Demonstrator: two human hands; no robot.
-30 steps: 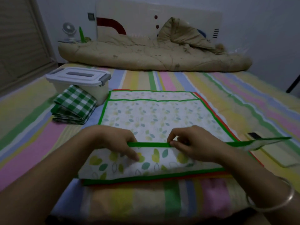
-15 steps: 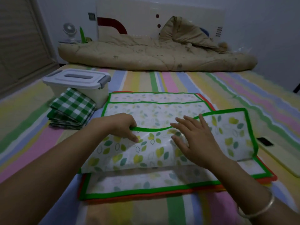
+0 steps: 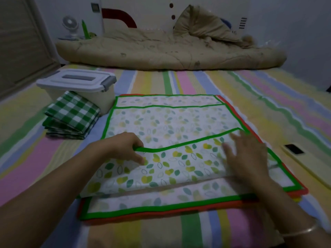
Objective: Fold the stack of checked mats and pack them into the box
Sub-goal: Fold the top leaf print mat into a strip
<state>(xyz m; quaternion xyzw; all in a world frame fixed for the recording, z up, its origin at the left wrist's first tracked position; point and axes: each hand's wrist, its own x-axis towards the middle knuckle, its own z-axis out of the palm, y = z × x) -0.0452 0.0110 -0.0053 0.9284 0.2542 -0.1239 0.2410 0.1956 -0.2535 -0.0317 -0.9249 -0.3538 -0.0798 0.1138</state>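
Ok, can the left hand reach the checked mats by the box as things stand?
Probably yes: nothing stands between the left hand and the checked mats, though it is pinching the green edge of the leaf mat.

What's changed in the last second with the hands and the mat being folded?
The flap of the leaf-print mat was carried away from the person, farther over the mat. The right hand let go of the green edge, opened flat and slid rightward along the flap. The left hand still pinches that edge. The checked mats and the lidded box beside them did not move.
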